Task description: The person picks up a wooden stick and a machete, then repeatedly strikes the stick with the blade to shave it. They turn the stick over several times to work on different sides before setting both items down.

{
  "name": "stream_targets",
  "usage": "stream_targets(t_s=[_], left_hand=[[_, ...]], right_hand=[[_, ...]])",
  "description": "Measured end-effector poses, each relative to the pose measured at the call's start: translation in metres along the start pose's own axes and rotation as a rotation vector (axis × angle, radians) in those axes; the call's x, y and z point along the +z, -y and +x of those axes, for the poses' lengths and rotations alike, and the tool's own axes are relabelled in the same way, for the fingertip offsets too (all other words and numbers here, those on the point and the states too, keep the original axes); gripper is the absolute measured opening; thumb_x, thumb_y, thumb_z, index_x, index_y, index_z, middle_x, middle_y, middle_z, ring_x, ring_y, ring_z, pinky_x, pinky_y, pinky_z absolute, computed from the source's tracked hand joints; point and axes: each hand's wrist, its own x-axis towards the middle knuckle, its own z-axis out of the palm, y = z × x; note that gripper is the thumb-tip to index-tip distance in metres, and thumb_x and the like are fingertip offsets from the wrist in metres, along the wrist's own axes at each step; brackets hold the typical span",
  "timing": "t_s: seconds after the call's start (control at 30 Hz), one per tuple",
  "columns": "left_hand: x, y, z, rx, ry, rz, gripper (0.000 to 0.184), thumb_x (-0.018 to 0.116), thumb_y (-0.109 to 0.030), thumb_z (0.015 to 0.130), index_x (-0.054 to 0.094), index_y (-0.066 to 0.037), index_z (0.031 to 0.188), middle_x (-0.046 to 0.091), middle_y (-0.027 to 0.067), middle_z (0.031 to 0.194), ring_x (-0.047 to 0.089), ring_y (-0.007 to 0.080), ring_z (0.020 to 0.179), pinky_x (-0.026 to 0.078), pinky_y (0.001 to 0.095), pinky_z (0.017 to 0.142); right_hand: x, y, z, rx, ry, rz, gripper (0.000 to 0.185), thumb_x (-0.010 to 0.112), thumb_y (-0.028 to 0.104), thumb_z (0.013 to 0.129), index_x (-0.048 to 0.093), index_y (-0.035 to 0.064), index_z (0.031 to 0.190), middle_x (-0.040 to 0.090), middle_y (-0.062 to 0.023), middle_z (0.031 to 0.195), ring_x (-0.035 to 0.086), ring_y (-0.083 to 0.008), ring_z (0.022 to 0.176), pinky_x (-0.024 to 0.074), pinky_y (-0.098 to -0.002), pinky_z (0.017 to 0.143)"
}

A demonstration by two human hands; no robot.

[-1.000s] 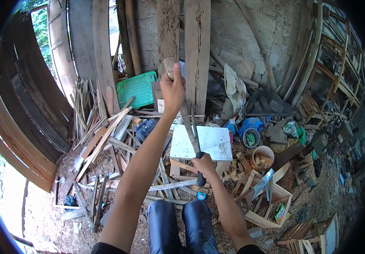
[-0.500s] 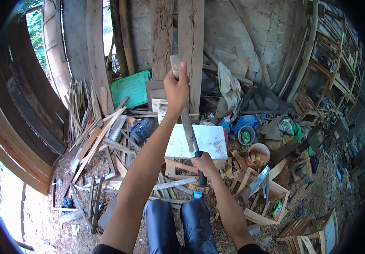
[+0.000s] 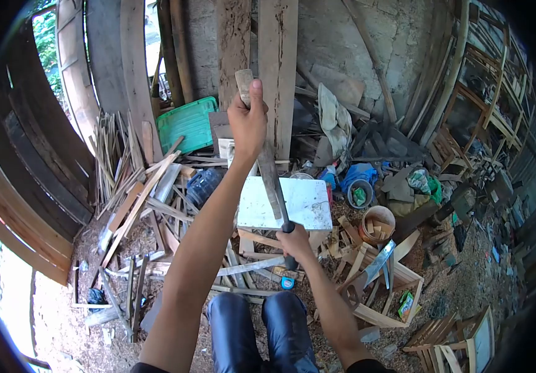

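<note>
My left hand (image 3: 247,127) is closed around the upper part of a narrow wooden strip (image 3: 268,179), thumb pointing up along it. The strip slants down over a white board (image 3: 308,198), its lower end above or against the board; I cannot tell which. My right hand (image 3: 295,242) grips the black handle of a long knife (image 3: 282,205), which looks like a machete. Its dark blade runs up along the strip's right side, and its tip is hard to make out. A blue tape measure (image 3: 288,283) lies below my right hand.
To the right stand a bucket of wood pieces (image 3: 378,225), a handsaw (image 3: 367,276) and a wooden frame (image 3: 383,321). Scrap wood (image 3: 140,208), a blue water jug (image 3: 203,188) and a green plastic lid (image 3: 187,127) are on the left. Planks (image 3: 278,81) lean against the wall.
My left hand and the strip's top have moved slightly left and up, so the strip tilts more. My right hand keeps hold of the knife, shifted a little left. The view has turned slightly.
</note>
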Motion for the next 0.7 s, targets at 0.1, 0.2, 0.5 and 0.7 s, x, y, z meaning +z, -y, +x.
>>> stream_targets(t_s=[0.1,0.2,0.5,0.7], left_hand=[[-0.006,0.002,-0.008,-0.031,-0.021,-0.004,0.043,0.053,-0.043,0.092,0.040,-0.011,0.066,0.038,-0.0057,0.054,0.033,0.0030,0.047,0.025,0.0216,0.041],[-0.002,-0.003,0.006,0.016,-0.011,0.005,0.042,0.053,-0.043,0.092,0.041,-0.011,0.066,0.038,-0.0056,0.054,0.033,0.0030,0.047,0.025,0.0217,0.041],[0.010,0.001,0.000,-0.033,0.034,-0.018,0.040,0.053,-0.039,0.093,0.048,-0.008,0.068,0.041,-0.0063,0.056,0.034,0.0017,0.051,0.026,0.0212,0.044],[0.014,0.012,0.005,0.010,0.057,-0.037,0.043,0.054,-0.043,0.091,0.042,-0.010,0.065,0.042,-0.0034,0.055,0.037,0.0040,0.047,0.029,0.0206,0.042]], right_hand=[[0.019,-0.054,0.013,0.216,0.021,0.236,0.015,0.058,0.008,0.077,0.049,0.0030,0.067,0.046,-0.0035,0.051,0.042,-0.0129,0.037,0.0381,-0.0290,0.038],[0.011,-0.059,0.028,0.239,0.095,0.155,0.013,0.058,0.007,0.078,0.050,0.0028,0.068,0.046,-0.0032,0.052,0.043,-0.0123,0.037,0.0379,-0.0297,0.037],[0.017,-0.103,0.019,0.339,0.072,0.264,0.020,0.060,0.005,0.073,0.047,0.0033,0.057,0.047,-0.0041,0.050,0.044,-0.0141,0.038,0.0365,-0.0313,0.036],[0.008,-0.074,0.013,0.300,0.035,0.130,0.019,0.060,0.004,0.071,0.048,0.0032,0.056,0.049,-0.0051,0.050,0.045,-0.0138,0.038,0.0385,-0.0299,0.037]])
